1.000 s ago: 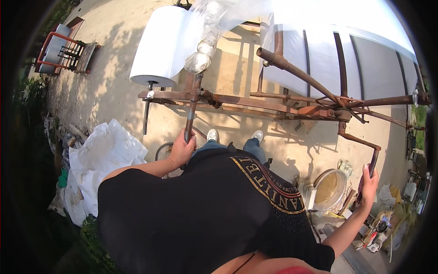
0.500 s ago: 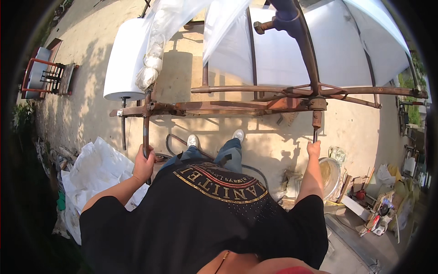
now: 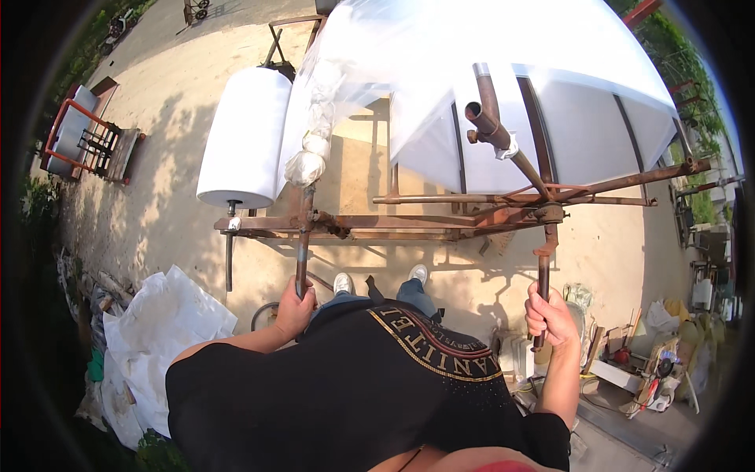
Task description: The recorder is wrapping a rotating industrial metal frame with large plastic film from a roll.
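My left hand [image 3: 295, 310] is closed around the lower end of a rusty metal bar [image 3: 303, 244]. Wrapped, crumpled clear plastic [image 3: 307, 167] covers that bar's upper part. On the right, my right hand [image 3: 554, 316] grips a dark crank handle [image 3: 543, 275], whose lower end sticks out below my fist. The handle joins a hub [image 3: 548, 212] on a rusty frame [image 3: 393, 223], from which several pipe arms spread. One open-ended pipe arm [image 3: 491, 130] rises toward me. Translucent plastic sheeting [image 3: 472, 31] stretches over the frame's far side.
A large white roll [image 3: 245, 134] on a shaft stands left of the frame. White sheeting [image 3: 157, 338] lies heaped on the ground at the left. An orange-framed cart [image 3: 90, 138] is farther left. Mixed clutter [image 3: 661, 362] sits at the lower right.
The crank handle and pipe arms have turned, and my right hand sits nearer my body with its fingers showing. The sheeting lies differently over the arms. The view has shifted.
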`<action>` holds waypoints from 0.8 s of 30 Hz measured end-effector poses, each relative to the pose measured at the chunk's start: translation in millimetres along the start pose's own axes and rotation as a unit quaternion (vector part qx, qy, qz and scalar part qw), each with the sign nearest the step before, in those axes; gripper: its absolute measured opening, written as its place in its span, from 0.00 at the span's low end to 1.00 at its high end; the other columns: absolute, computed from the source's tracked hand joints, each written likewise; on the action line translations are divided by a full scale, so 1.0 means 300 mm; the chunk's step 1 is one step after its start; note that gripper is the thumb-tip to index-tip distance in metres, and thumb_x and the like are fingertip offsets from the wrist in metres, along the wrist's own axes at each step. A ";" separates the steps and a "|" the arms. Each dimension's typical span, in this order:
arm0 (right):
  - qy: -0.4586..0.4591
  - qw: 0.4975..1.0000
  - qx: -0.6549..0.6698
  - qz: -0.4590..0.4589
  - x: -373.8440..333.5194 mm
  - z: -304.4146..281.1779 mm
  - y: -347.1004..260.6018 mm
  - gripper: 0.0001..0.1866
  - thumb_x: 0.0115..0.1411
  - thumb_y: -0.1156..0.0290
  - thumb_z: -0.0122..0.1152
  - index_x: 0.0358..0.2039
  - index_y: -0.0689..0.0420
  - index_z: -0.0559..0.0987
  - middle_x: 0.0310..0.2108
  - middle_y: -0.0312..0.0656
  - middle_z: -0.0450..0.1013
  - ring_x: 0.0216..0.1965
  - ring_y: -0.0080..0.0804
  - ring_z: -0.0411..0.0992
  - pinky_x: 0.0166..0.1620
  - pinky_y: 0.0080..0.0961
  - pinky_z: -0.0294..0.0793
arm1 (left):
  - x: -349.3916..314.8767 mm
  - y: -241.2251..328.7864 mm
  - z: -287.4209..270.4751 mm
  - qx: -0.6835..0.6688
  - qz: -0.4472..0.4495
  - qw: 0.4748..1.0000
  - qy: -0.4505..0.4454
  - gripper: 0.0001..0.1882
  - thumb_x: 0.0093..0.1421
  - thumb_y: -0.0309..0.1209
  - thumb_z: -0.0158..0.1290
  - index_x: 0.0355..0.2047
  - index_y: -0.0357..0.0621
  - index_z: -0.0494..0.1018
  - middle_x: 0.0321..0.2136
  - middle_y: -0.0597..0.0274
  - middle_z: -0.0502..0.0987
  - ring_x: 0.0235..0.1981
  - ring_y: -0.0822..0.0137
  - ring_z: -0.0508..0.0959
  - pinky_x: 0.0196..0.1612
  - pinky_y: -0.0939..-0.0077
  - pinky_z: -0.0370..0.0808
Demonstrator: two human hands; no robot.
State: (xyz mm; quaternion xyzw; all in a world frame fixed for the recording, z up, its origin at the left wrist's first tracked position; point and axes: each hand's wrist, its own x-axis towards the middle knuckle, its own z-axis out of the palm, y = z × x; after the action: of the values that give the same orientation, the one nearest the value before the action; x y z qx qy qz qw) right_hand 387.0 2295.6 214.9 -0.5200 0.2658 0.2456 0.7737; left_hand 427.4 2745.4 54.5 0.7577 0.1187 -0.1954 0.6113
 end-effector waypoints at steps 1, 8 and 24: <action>0.057 0.997 -0.051 -0.028 -0.060 -0.024 -0.071 0.08 0.60 0.66 0.52 0.30 0.52 0.63 0.11 0.27 0.54 0.08 0.14 0.50 0.11 0.13 0.51 | 0.004 -0.010 0.001 -0.015 -0.009 1.000 -0.001 0.06 0.58 0.25 0.44 0.34 0.39 0.59 0.18 0.63 0.67 0.19 0.73 0.70 0.24 0.78 0.69; 0.565 0.518 -0.638 -0.075 -0.127 -0.515 -0.277 0.13 0.54 0.61 0.56 0.29 0.58 0.69 0.18 0.46 0.70 0.21 0.41 0.70 0.26 0.37 0.69 | 0.027 0.006 -0.007 -0.031 0.020 0.999 -0.002 0.05 0.58 0.23 0.42 0.34 0.41 0.59 0.18 0.66 0.64 0.18 0.76 0.66 0.22 0.82 0.66; 0.371 0.872 -0.301 0.110 0.750 -0.540 0.631 0.20 0.50 0.57 0.60 0.30 0.65 0.73 0.19 0.43 0.69 0.19 0.32 0.68 0.23 0.30 0.66 | 0.017 0.040 0.004 0.083 0.054 0.994 0.037 0.05 0.55 0.21 0.44 0.31 0.40 0.60 0.17 0.64 0.66 0.15 0.73 0.68 0.20 0.79 0.67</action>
State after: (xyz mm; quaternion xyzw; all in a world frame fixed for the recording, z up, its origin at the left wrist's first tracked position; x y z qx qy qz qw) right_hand 403.5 2231.5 -114.1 -0.7478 0.5023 0.1861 0.3922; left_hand 436.7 2741.2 62.5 0.8179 0.0834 -0.1433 0.5509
